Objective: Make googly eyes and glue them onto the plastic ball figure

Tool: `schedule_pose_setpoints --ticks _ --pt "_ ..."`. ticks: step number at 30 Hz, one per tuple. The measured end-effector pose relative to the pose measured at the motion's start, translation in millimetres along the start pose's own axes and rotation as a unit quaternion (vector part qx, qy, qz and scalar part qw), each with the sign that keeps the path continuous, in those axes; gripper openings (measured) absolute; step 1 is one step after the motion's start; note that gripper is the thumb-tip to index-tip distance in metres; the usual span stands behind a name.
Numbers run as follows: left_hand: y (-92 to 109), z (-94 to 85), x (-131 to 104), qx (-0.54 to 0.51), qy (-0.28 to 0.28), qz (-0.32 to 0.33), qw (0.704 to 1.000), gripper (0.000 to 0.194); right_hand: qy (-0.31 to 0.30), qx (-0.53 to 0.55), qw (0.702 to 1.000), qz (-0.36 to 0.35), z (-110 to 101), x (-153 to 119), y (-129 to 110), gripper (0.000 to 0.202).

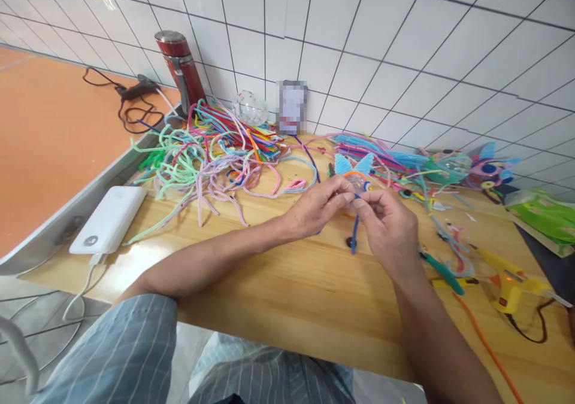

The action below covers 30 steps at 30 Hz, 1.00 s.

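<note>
Between my fingertips, over the middle of the table, is a blue pipe cleaner (354, 236) with one end hanging down. My left hand (321, 206) pinches it from the left. From the right, my right hand (390, 221) grips it with thumb and forefinger. Just behind my hands sits a clear figure with light blue fuzzy ears (354, 164) and an orange band, partly hidden by my fingers. A small black round piece (350, 242) lies on the wood beside the hanging end.
Loose pipe cleaners (215, 164) are heaped at the left, before a red thermos (182, 69). A white power bank (108, 219) lies near the left edge. A phone (291, 108) leans on the tiled wall. Teal-handled pliers (442, 272) and a yellow glue gun (505, 278) lie right.
</note>
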State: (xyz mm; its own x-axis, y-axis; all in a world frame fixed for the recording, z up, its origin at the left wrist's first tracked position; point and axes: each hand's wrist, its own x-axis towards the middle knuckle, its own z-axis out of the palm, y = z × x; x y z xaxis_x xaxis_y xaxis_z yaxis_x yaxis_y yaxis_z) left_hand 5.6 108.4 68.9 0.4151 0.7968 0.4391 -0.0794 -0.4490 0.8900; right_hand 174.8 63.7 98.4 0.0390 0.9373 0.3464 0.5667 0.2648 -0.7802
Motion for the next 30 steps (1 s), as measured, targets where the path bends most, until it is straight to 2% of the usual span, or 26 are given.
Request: schedule_pose_setpoints --ticks 4,7,10,14,19,21,25,28,30 --pt "6.9 -15.0 5.4 0.178 -0.064 0.047 0.981 0.015 -0.009 -0.073 0.996 -0.046 -7.1 1.1 -2.8 0.016" --pt "10.2 -13.3 2.5 0.216 -0.04 0.063 0.974 0.016 -0.001 -0.024 0.999 -0.021 -3.9 0.2 -6.4 0.017" --pt "10.0 -5.4 -2.3 0.164 0.018 0.062 0.984 0.016 0.011 0.067 0.998 0.014 2.2 -1.8 -11.4 0.017" --pt "9.9 8.3 -8.9 0.029 0.075 0.0 0.997 0.016 0.026 0.135 0.99 0.041 10.6 -4.7 -14.4 0.019" --pt "9.0 23.5 -15.0 -0.183 0.103 -0.091 0.973 0.028 0.034 0.144 0.987 0.063 16.1 -5.5 -9.8 0.02" --pt "7.4 20.9 -12.5 -0.173 0.085 -0.101 0.976 0.028 0.026 0.119 0.991 0.059 12.6 -3.6 -6.1 0.019" --pt "7.2 -2.4 0.2 0.027 -0.014 -0.028 0.999 0.012 -0.004 -0.02 1.0 0.017 -2.8 1.3 1.4 0.018" --pt "11.4 -19.4 7.4 0.151 -0.094 -0.002 0.984 0.01 -0.037 -0.092 0.995 -0.032 -12.3 3.3 2.9 0.016" --pt "14.5 -23.8 8.5 0.194 -0.115 0.004 0.974 0.011 -0.055 -0.093 0.994 -0.029 -14.7 3.4 0.9 0.015"
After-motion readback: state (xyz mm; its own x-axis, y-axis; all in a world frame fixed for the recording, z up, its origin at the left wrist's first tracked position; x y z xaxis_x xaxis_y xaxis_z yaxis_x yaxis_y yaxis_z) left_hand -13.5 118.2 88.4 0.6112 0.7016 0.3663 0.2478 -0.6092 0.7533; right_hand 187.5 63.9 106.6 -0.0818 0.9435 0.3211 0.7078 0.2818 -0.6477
